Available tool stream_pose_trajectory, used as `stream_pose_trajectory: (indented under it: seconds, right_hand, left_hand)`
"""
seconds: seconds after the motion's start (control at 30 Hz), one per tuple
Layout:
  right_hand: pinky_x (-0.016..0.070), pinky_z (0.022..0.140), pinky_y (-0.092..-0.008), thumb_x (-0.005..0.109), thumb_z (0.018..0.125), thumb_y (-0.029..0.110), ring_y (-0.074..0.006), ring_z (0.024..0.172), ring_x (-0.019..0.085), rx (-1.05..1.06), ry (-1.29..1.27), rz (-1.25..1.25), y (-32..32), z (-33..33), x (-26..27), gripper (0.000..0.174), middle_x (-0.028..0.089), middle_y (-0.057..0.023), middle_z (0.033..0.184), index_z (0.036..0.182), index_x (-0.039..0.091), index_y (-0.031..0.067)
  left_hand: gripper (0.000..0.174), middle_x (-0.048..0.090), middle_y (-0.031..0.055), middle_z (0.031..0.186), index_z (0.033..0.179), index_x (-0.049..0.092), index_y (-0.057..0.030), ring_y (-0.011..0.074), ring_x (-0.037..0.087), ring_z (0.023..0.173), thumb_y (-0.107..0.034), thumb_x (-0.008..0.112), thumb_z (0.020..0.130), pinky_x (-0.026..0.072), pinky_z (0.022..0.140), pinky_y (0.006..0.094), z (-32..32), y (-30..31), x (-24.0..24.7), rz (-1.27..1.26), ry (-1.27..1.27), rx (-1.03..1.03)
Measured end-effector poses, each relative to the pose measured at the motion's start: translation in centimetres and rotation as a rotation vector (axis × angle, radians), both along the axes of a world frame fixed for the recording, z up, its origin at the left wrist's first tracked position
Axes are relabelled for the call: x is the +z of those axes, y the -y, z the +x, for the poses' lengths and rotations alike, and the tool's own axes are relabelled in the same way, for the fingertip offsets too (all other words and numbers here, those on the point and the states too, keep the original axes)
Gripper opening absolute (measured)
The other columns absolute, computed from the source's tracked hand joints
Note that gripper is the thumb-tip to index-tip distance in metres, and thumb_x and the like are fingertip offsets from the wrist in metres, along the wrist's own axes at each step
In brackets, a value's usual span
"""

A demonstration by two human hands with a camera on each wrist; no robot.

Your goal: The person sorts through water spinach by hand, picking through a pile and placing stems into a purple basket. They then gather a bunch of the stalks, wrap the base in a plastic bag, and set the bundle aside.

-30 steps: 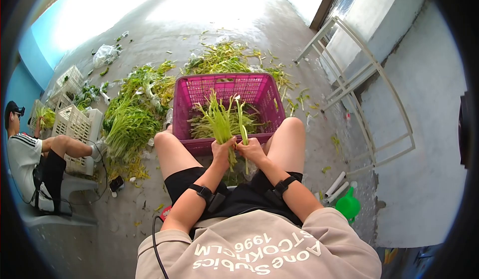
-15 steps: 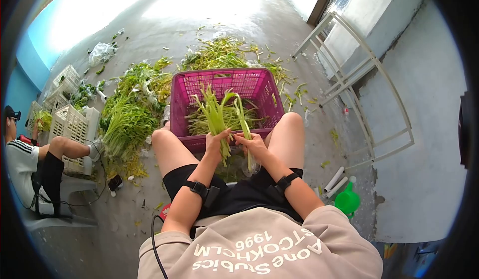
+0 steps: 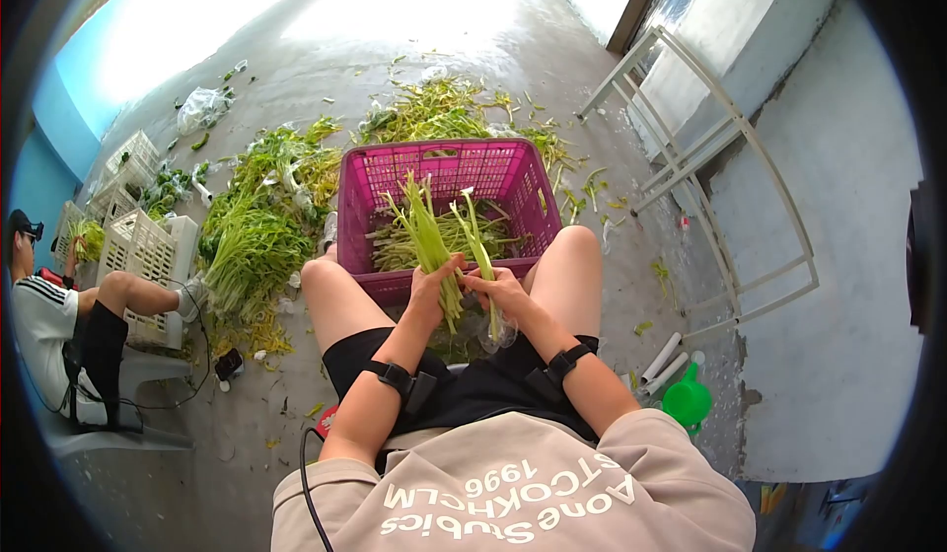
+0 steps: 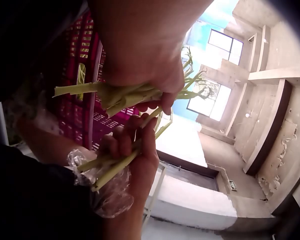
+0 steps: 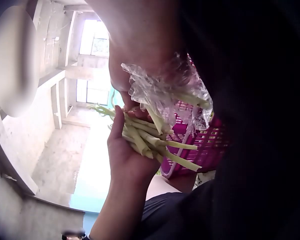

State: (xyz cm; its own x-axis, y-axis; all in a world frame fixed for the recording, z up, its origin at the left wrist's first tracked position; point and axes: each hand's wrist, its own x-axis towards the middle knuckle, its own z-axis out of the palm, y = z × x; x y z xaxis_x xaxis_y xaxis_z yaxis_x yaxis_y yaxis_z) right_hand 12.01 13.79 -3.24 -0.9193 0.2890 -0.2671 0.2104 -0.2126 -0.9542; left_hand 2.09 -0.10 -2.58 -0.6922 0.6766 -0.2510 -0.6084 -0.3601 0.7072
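In the head view my left hand (image 3: 432,290) grips a bunch of pale green celery stalks (image 3: 422,224), tilted with the tops away from me. Close beside it, my right hand (image 3: 503,294) holds a couple of thinner celery stalks (image 3: 473,226). Crumpled clear plastic (image 5: 157,92) hangs at the right hand, around the lower ends of its stalks. Fingertips of both hands meet between the two bunches in the left wrist view. Under and beyond the hands, a magenta plastic crate (image 3: 357,197) contains many trimmed stalks (image 3: 395,248).
Leafy greens (image 3: 254,246) lie heaped left of the crate, with more trimmings (image 3: 434,108) behind it. Another person (image 3: 49,305) sits at far left by cream crates (image 3: 138,246). At right are a metal frame (image 3: 691,172), white tubes (image 3: 663,357) and a green plastic container (image 3: 688,399).
My hands have drawn slightly apart, and the stalks in my right hand lean more to the left. The clear plastic now shows below the right hand. Both hands keep their holds.
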Motion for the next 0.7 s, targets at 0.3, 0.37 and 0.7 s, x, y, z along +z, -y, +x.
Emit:
stream_pose_trajectory:
  seconds: [0.3, 0.37, 0.7]
  right_hand:
    - [0.0405, 0.046, -0.0248, 0.064, 0.095, 0.038, -0.0090, 0.050, 0.054, 0.025, 0.027, 0.030, 0.3, -0.2, -0.1, 0.038, 0.067, -0.0062, 0.074, 0.092, 0.069, 0.0000]
    - [0.0408, 0.046, -0.0244, 0.060, 0.097, 0.040, -0.0093, 0.050, 0.054, 0.061, 0.008, 0.023, 0.2, -0.2, 0.1, 0.040, 0.066, -0.0056, 0.073, 0.092, 0.068, 0.0010]
    - [0.0441, 0.050, -0.0260, 0.049, 0.102, 0.044, -0.0120, 0.055, 0.057, 0.223, -0.035, 0.009, 1.0, 0.0, 0.3, 0.043, 0.061, -0.0046, 0.070, 0.096, 0.061, 0.0029]
  left_hand:
    - [0.021, 0.062, 0.0052, 0.078, 0.104, 0.060, -0.0007, 0.0144, 0.061, 0.063, -0.007, 0.070, 0.087, 0.0482, 0.055, 0.0281, -2.0, 0.6, -2.5, -0.052, -0.143, 0.096]
    - [0.023, 0.060, 0.0046, 0.074, 0.104, 0.059, -0.0008, 0.0148, 0.059, 0.061, -0.007, 0.071, 0.086, 0.0469, 0.053, 0.0281, -1.8, 0.3, -2.3, -0.075, -0.123, 0.104]
    - [0.016, 0.058, 0.0043, 0.069, 0.090, 0.062, -0.0018, 0.0160, 0.058, 0.056, -0.010, 0.074, 0.083, 0.0464, 0.049, 0.0297, -1.0, 0.1, -1.5, -0.124, -0.141, -0.029]
